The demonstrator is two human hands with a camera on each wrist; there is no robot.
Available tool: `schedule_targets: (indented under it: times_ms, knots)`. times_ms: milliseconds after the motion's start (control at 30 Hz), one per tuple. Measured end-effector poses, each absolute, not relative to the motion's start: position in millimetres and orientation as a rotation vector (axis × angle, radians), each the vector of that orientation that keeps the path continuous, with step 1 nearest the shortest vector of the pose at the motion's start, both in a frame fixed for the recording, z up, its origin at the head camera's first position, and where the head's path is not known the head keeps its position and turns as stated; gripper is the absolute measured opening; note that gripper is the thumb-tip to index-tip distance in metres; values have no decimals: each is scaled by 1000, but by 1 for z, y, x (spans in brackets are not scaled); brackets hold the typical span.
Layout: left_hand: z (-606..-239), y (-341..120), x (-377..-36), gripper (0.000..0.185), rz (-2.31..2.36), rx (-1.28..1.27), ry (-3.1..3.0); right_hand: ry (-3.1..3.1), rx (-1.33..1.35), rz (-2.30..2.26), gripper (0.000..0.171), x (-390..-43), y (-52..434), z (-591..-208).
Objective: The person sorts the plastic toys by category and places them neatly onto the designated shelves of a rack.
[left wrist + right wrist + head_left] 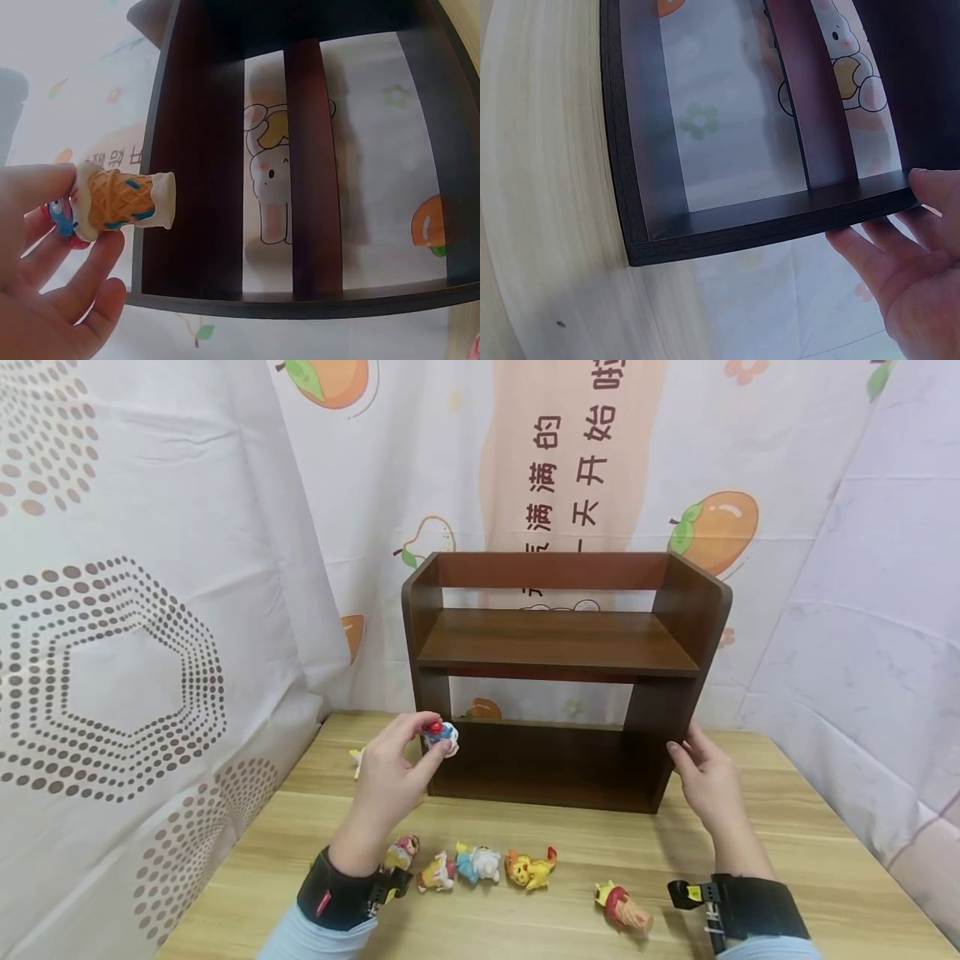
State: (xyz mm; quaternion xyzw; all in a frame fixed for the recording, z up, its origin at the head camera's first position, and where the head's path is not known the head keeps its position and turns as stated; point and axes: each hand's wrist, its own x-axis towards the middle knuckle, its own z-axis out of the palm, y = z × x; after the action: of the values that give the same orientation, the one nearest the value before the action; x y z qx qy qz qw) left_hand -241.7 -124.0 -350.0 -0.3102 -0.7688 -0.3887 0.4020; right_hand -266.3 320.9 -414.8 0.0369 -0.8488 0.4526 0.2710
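Observation:
Between thumb and fingers, my left hand (390, 772) pinches a small toy figurine (441, 737) in front of the left side of a dark brown two-tier shelf (558, 641). In the left wrist view the figurine (124, 199) lies sideways, its orange waffle-cone body and white base pointing toward the shelf. Its blue and red top is partly covered by my fingers. My right hand (712, 777) grips the right side panel of the shelf. The right wrist view shows the thumb at the panel's front edge (780, 225) and the fingers along its outer face.
Several figurines lie on the wooden table (540, 935) before the shelf, including a yellow one (529, 868) and one with a cone (624, 908). A white and yellow piece (357, 762) sits left, partly behind my left hand. Printed curtains (360, 527) hang behind and beside the table.

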Motion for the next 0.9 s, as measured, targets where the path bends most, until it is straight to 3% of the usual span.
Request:
schedule_targets:
  times_ms: [900]
  knots:
    - [-321, -112, -254, 32, -897, -826, -1837, -2284, 148, 1220, 51, -265, 321, -415]
